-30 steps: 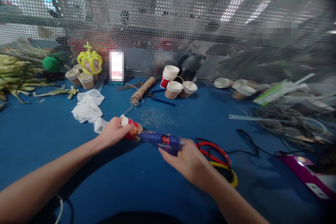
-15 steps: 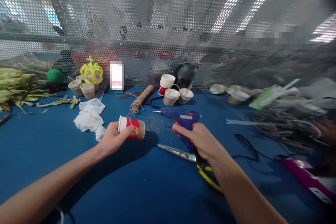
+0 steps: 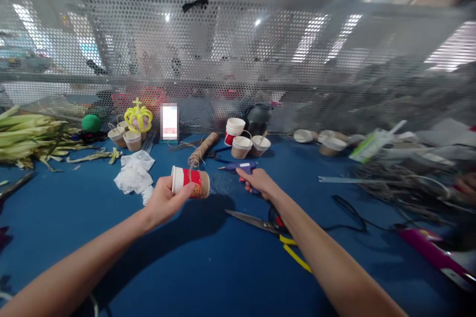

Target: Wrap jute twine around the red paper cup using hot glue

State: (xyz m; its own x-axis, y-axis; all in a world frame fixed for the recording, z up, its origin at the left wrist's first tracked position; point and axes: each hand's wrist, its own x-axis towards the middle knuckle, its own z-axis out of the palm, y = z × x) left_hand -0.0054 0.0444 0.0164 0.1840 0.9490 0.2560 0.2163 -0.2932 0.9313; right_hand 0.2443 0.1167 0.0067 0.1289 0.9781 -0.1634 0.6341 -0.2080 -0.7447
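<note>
My left hand (image 3: pixel 171 199) is closed around a paper cup (image 3: pixel 186 178), white and red with brown twine wound about its base end. The cup lies on its side in the grip, its rim toward the left. Twine runs from it up to a roll of twine (image 3: pixel 203 149) on the table. In my right hand (image 3: pixel 260 182) is a blue hot glue gun (image 3: pixel 238 166), its nozzle pointing left, held beyond the scissors; the fingers wrap its handle. Scissors (image 3: pixel 256 220) with yellow and black handles lie below, partly hidden by my right forearm.
Twine-wrapped cups (image 3: pixel 241 146) and a dark jug (image 3: pixel 258 119) stand at the back. Crumpled white tissue (image 3: pixel 134 173) lies left, near pale husks (image 3: pixel 33 133) and a yellow crown (image 3: pixel 138 118). At right are tangled grey cords (image 3: pixel 383 188), a black cable and a magenta device (image 3: pixel 427 247).
My right hand has carried the glue gun farther away across the table and slightly left. The left hand still grips the cup. My view has tilted upward.
</note>
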